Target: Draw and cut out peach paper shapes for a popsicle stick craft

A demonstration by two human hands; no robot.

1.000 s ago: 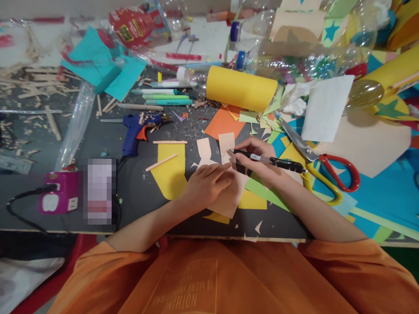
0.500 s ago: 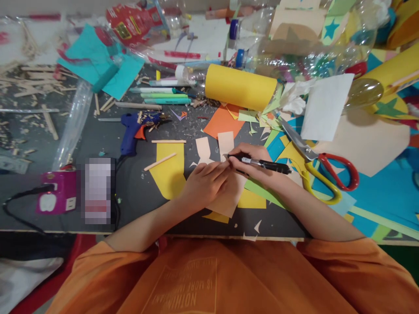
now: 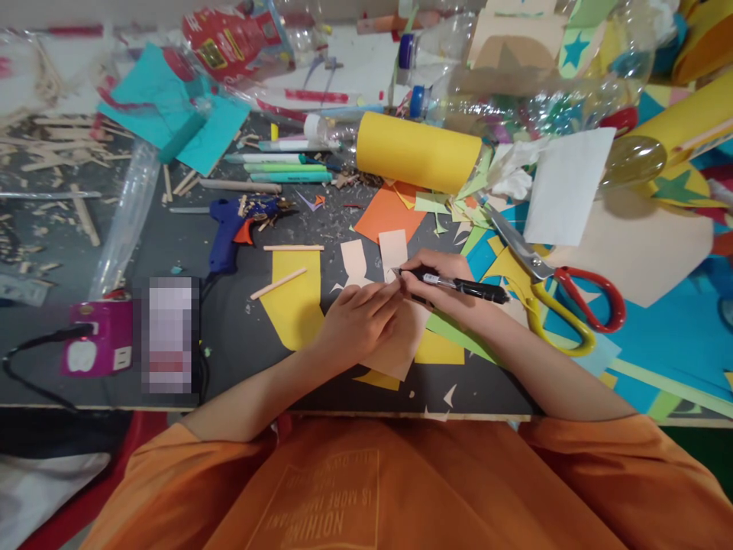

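Note:
My right hand (image 3: 443,279) is closed around a black pen (image 3: 473,289), its tip on a pale peach sheet of paper (image 3: 395,357) just beyond my left fingers. My left hand (image 3: 363,317) lies flat over that sheet, fingers stretched out and pointing at the pen tip. A smaller peach cut-out (image 3: 353,260) sits just past the left hand. To its left is a yellow paper piece (image 3: 295,294) with two thin wooden sticks on it. Scissors (image 3: 535,267) with red and yellow handles rest right of my right hand.
A blue glue gun (image 3: 223,237) lies to the left, near a magenta box (image 3: 98,338) with a plugged-in cable. Farther back are a bottle wrapped in yellow paper (image 3: 418,151), markers (image 3: 289,168) and clear plastic bottles. Coloured paper scraps cover the right side.
My right hand has shifted slightly left and its pen now lies lower, closer to my left fingertips. The left hand stays pressed on the peach sheet.

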